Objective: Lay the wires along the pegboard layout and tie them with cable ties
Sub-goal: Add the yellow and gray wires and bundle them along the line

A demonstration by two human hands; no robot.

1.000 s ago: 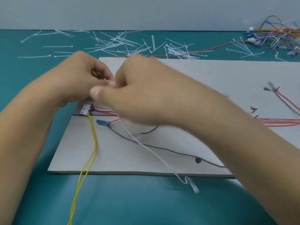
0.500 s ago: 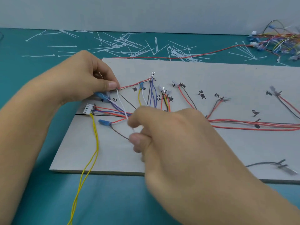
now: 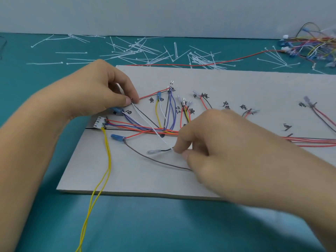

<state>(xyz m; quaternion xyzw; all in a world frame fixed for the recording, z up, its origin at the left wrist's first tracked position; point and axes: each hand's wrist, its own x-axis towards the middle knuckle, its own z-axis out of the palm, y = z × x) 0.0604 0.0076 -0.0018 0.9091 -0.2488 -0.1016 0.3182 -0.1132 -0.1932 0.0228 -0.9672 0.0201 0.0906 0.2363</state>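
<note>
White wire [image 3: 151,127] held between two pinches, centre-left of frame
It runs diagonally over the pegboard [image 3: 145,179], crossing the red and blue bundle [image 3: 138,126]. The left hand [image 3: 94,91] pinches its upper end between thumb and forefinger, and the right hand [image 3: 227,142] pinches its lower end, fingers curled. Best to keep it lightly taut and lay it alongside the bundle before fetching cable ties [image 3: 134,51] from upper centre

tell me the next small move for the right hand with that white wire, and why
Probably swing the right hand rightward, laying the white wire alongside the red and blue bundle. The left hand pinches its upper end at the board, the right hand pinches it lower down, and it crosses the bundle diagonally instead of following it.
</note>
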